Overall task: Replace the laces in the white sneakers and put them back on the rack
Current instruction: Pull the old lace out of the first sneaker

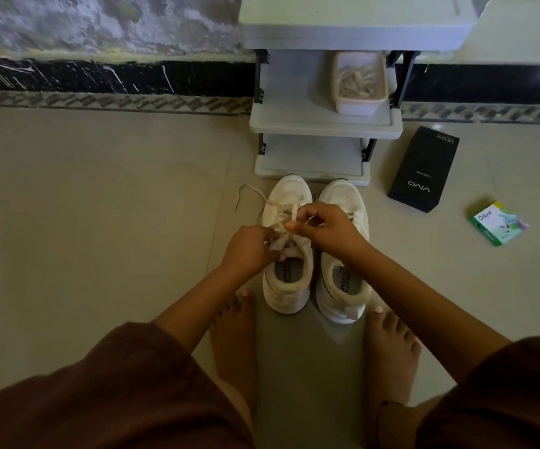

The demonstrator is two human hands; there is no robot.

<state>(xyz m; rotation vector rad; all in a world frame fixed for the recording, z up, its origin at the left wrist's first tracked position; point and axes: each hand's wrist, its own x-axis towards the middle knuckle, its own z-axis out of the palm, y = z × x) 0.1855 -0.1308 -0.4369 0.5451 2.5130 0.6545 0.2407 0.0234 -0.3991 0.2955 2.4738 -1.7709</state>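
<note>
Centre frame: the right hand [323,228] is curled tight, thumb and fingers pinching the white lace [294,212] just above the shoe. The left hand [252,249], fingers curled too, pinches the lace down by the eyelets. Both work over the laced sneaker [289,288]. The second sneaker [343,197] sits right beside it, toes at the foot of the rack [323,126] higher up. A tub [357,106] of pale laces sits on the middle shelf. To the right, a black box [424,170] and a green box [497,223] lie on the floor [100,222].

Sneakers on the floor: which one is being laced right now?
The left sneaker: left hand and right hand pinch its lace, whose loose end trails left. The right sneaker is unheld.
</note>
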